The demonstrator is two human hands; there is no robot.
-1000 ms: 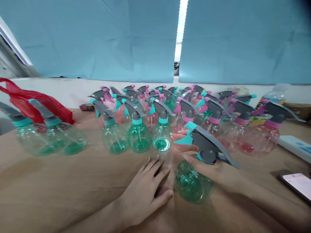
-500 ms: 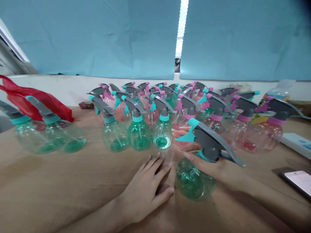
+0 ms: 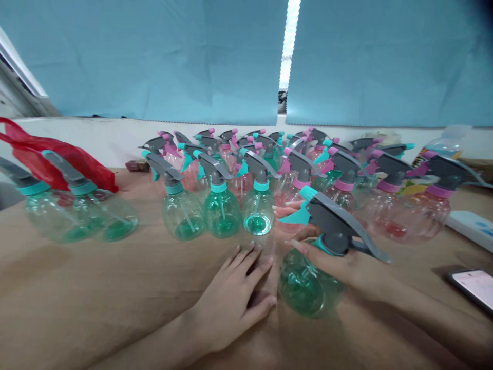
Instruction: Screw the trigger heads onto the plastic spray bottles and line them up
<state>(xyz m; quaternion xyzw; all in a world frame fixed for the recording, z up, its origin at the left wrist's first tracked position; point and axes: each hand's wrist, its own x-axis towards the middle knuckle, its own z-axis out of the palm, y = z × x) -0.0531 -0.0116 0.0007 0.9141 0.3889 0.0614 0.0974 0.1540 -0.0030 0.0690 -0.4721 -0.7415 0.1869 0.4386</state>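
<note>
My right hand (image 3: 323,257) is closed round the neck of a green spray bottle (image 3: 302,288) with a grey head and turquoise trigger. The bottle leans, its base turned partly toward me; some fingers are hidden behind its head. My left hand (image 3: 234,298) lies flat on the wooden table (image 3: 115,308), fingers spread, just left of that bottle and holding nothing. Beyond the left hand stand a clear-green spray bottle (image 3: 259,213), a darker green spray bottle (image 3: 222,213) and another green one (image 3: 183,218). Pink spray bottles (image 3: 396,216) stand beyond my right hand.
Several more pink and green sprayers crowd the back of the table. Two green spray bottles (image 3: 115,218) stand at left before a red plastic bag (image 3: 77,164). At right lie a phone (image 3: 475,288) and a white box (image 3: 472,226). Blue curtains (image 3: 154,61) hang behind.
Almost nothing differs. The view has shifted very slightly; both hands and the held spray bottle keep their places.
</note>
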